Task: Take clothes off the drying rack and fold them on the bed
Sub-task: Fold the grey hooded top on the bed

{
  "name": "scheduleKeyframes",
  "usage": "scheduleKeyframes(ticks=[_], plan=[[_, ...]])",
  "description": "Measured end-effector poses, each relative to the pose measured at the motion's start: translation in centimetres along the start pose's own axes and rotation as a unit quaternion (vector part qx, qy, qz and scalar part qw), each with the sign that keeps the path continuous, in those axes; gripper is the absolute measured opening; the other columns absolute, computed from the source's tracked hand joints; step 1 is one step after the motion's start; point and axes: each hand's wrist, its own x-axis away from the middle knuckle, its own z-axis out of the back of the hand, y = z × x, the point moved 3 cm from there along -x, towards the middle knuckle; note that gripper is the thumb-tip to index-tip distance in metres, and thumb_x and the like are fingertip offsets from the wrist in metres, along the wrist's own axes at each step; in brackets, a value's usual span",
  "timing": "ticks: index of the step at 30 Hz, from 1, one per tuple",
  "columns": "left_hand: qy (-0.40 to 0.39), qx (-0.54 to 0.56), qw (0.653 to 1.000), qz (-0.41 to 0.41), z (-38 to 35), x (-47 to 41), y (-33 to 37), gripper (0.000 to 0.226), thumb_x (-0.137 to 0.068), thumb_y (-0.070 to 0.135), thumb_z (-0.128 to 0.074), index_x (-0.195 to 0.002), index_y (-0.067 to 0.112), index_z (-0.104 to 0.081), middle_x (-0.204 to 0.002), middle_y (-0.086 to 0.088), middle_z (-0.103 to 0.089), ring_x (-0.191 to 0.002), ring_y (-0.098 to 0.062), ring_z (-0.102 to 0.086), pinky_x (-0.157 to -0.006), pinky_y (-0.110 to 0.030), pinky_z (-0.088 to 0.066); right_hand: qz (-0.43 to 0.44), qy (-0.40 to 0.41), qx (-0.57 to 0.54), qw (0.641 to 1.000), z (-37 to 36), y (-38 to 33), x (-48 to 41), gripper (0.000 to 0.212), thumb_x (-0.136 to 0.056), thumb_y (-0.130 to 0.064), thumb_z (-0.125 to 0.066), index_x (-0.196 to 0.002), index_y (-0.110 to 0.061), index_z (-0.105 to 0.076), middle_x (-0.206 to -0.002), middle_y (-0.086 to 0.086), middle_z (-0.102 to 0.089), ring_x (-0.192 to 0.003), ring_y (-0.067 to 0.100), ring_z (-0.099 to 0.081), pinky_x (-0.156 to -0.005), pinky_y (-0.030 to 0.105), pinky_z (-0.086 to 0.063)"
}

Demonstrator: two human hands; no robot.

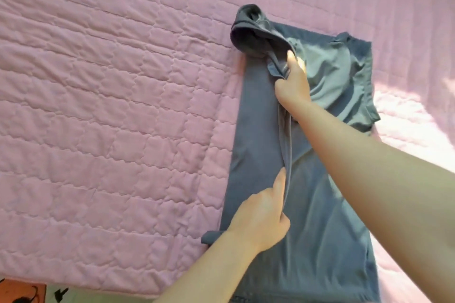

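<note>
One blue-grey shirt lies on the bed, whose surface is pink and quilted. It sits right of centre in the head view.

Long axis: runs from the near bed edge away from the person and leans slightly right at the far end. The hem end is toward the person and the shoulder end points away.

Left side panel is folded over onto the body. The fold edge stands up as a ridge down the middle. One sleeve is bunched at the far left corner; the other lies flat at far right.

Left hand: thumb and fingers pinch the ridge on the half of the shirt nearer the person.

Right hand: fingers curled, gripping gathered cloth just below the bunched sleeve. The forearm crosses above the shirt.

Writing: small dark marks at the hem by the bottom frame edge, too small to read.

Bright sunlit patch on the bed, right of the shirt.
</note>
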Motion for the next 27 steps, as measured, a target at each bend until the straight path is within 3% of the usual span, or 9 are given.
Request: scheduleKeyframes(ticks=[3,7,12,16,18,21,24,27], plan=[[-0.040,0.014,0.999,0.031,-2.7,-1.8,0.1,0.084,-0.089,0.017,-0.050,-0.154,0.026,0.002,-0.106,-0.008,-0.059,-0.091,-0.029,-0.059,-0.077,-0.040,-0.049,-0.058,-0.065,0.038,0.995,1.0,4.2,-0.2,0.075,-0.087,-0.002,-0.046,-0.154,-0.022,-0.018,-0.156,0.006,-0.017,-0.141,0.019,-0.028,-0.106,0.021,-0.025],[-0.060,0.017,0.996,0.063,-4.9,-2.9,-1.0,0.081,-0.091,0.017,-0.050,-0.154,0.027,-0.001,-0.107,-0.005,-0.058,-0.092,-0.024,-0.057,-0.081,-0.038,-0.048,-0.049,-0.103,0.071,0.991,0.6,7.4,0.2,0.071,-0.088,-0.004,-0.048,-0.151,-0.030,-0.026,-0.140,0.009,-0.033,-0.124,0.023,-0.044,-0.100,0.023,-0.033],[-0.056,0.052,0.995,0.058,-6.1,-2.9,-1.0,0.081,-0.090,0.020,-0.051,-0.154,0.031,-0.003,-0.099,0.000,-0.060,-0.088,-0.020,-0.058,-0.085,-0.040,-0.050,0.009,-0.018,-0.020,1.000,0.9,8.6,0.3,0.061,-0.086,-0.001,-0.045,-0.142,-0.023,-0.046,-0.138,0.009,-0.048,-0.128,0.017,-0.043,-0.095,0.005,-0.020],[-0.123,0.059,0.989,0.061,-7.4,-3.1,-0.9,0.085,-0.090,0.028,-0.056,-0.153,0.033,0.001,-0.088,0.008,-0.068,-0.080,-0.010,-0.063,-0.086,-0.035,-0.053,-0.097,0.005,-0.019,0.995,1.4,9.9,0.5,0.049,-0.086,-0.017,-0.049,-0.135,-0.018,-0.052,-0.135,0.005,-0.041,-0.122,0.022,-0.048,-0.104,0.027,-0.035],[-0.136,0.065,0.986,0.069,-7.6,-3.4,-1.2,0.081,-0.091,0.033,-0.055,-0.153,0.035,-0.003,-0.087,0.010,-0.069,-0.078,-0.007,-0.063,-0.086,-0.032,-0.052,-0.058,0.020,0.030,0.998,1.5,9.3,0.2,0.047,-0.082,-0.021,-0.053,-0.129,-0.016,-0.054,-0.129,0.003,-0.039,-0.120,0.023,-0.044,-0.103,0.033,-0.038],[-0.080,0.075,0.992,0.064,-6.6,-4.4,-1.6,0.054,-0.093,0.028,-0.051,-0.145,0.035,-0.034,-0.090,0.010,-0.068,-0.081,-0.009,-0.063,-0.087,-0.034,-0.051,0.081,0.065,0.092,0.990,1.7,7.0,-1.0,0.045,-0.078,-0.014,-0.057,-0.123,-0.017,-0.054,-0.130,0.006,-0.039,-0.119,0.028,-0.043,-0.101,0.038,-0.037],[0.054,0.033,0.998,0.015,-4.2,-6.0,-2.3,0.031,-0.092,0.016,-0.049,-0.119,0.028,-0.059,-0.099,0.008,-0.062,-0.090,-0.014,-0.059,-0.086,-0.037,-0.049,0.200,0.033,0.163,0.966,0.4,4.4,-2.7,0.043,-0.079,-0.007,-0.055,-0.119,-0.023,-0.060,-0.148,0.010,-0.032,-0.135,0.031,-0.031,-0.105,0.041,-0.030],[0.186,-0.083,0.978,-0.050,-0.9,-8.1,-3.3,0.046,-0.080,0.008,-0.066,-0.123,0.023,-0.058,-0.123,0.004,-0.053,-0.116,-0.019,-0.051,-0.096,-0.037,-0.046,0.291,-0.045,0.266,0.918,-2.0,2.2,-3.9,0.043,-0.085,-0.014,-0.054,-0.123,-0.035,-0.059,-0.161,0.007,-0.006,-0.147,0.029,-0.005,-0.114,0.045,-0.014]])
